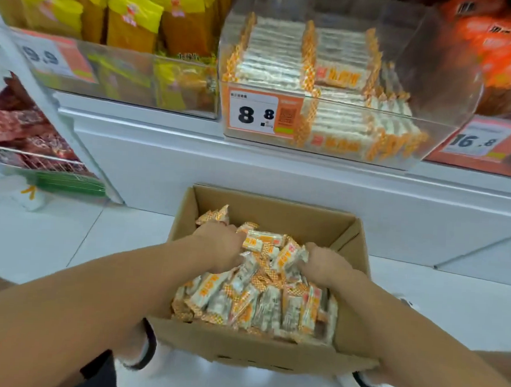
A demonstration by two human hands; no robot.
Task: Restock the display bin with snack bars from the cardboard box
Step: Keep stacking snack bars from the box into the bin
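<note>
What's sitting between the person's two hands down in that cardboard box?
In the head view, a loose heap of orange-and-white snack bars fills the gap between the left hand and the right hand, inside the cardboard box.

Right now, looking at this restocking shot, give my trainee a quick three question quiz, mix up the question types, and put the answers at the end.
1. True or false: both hands are inside the cardboard box.
2. Which price tag sits on the clear display bin of matching snack bars? A) 8.8 B) 16.8 C) 9.9
3. Fill in: the box stands on the ____.

Key:
1. True: the left hand and right hand are both down among the loose snack bars.
2. A, the 8.8 tag.
3. Floor, below the shelf.
</note>
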